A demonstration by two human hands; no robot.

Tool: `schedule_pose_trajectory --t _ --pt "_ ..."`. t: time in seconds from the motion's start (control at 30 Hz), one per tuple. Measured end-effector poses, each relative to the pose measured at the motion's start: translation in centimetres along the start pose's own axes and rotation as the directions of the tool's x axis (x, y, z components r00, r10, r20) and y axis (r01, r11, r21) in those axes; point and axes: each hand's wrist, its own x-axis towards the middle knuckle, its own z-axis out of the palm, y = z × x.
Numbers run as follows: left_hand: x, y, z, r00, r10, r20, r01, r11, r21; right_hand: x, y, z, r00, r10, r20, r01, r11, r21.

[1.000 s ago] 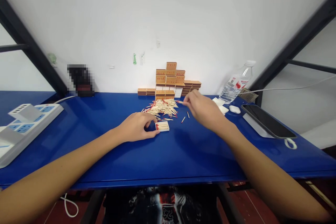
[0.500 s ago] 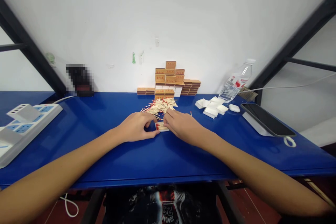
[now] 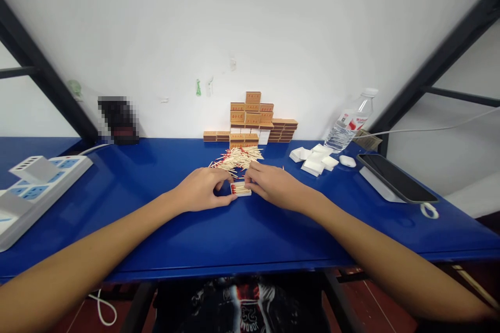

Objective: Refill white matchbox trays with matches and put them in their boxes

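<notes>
A small white matchbox tray [image 3: 245, 193] lies on the blue desk with red-tipped matches [image 3: 240, 188] in it, their heads toward the left. My left hand [image 3: 205, 189] grips its left end between thumb and fingers. Over the right end, my right hand [image 3: 269, 182] has its fingers pinched together at the tails of the matches; the fingertips partly cover what they hold. Just behind both hands spreads a loose pile of matches [image 3: 242, 157], heads pointing various ways.
Brown matchboxes [image 3: 252, 117] are stacked against the wall. Right of the pile lie several white trays [image 3: 314, 161], a water bottle [image 3: 349, 122], a white earphone case [image 3: 347, 161] and a phone [image 3: 396, 178]. A power strip [image 3: 42, 187] sits at the left.
My right hand's fingers have shifted slightly at the tray's right end, so more of the matches and the tray's edge show. My left hand keeps its place.
</notes>
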Motion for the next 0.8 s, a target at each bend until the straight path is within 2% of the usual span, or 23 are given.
schedule_pose_trajectory --t 0.2,0.33,0.4,0.5,0.57,0.63,0.7,0.8 --pt "0.0 -0.2 0.1 1.000 -0.002 0.007 0.002 1.000 0.006 0.2 -0.6 0.7 1.000 0.002 0.012 -0.002 1.000 0.013" --pt "-0.1 -0.1 0.0 1.000 0.002 -0.005 -0.002 1.000 0.006 0.1 0.1 -0.8 1.000 0.015 -0.022 -0.015 1.000 -0.011" --pt "-0.1 0.0 0.0 0.999 0.007 -0.044 -0.007 1.000 -0.005 -0.1 1.7 -2.0 0.991 0.091 -0.103 -0.096 0.994 -0.043" --pt "-0.1 0.2 0.0 0.998 0.007 -0.057 -0.008 1.000 -0.010 -0.8 5.3 -3.6 0.939 0.280 -0.201 -0.305 0.947 -0.106" --pt "-0.1 0.3 0.2 1.000 0.003 -0.010 -0.004 1.000 -0.019 -1.4 7.6 -4.1 0.904 0.402 -0.147 -0.422 0.894 -0.148" --pt "-0.1 0.2 0.2 1.000 0.000 0.025 0.001 1.000 -0.031 -1.8 9.1 -4.0 0.896 0.438 -0.071 -0.444 0.884 -0.147" --pt "-0.1 0.0 0.3 1.000 -0.002 0.018 0.002 1.000 -0.028 -1.8 9.5 -3.6 0.890 0.455 0.006 -0.450 0.882 -0.136" --pt "-0.2 -0.2 0.2 1.000 -0.004 0.001 0.004 1.000 -0.007 -1.5 8.8 -2.7 0.849 0.508 0.142 -0.484 0.857 -0.177"
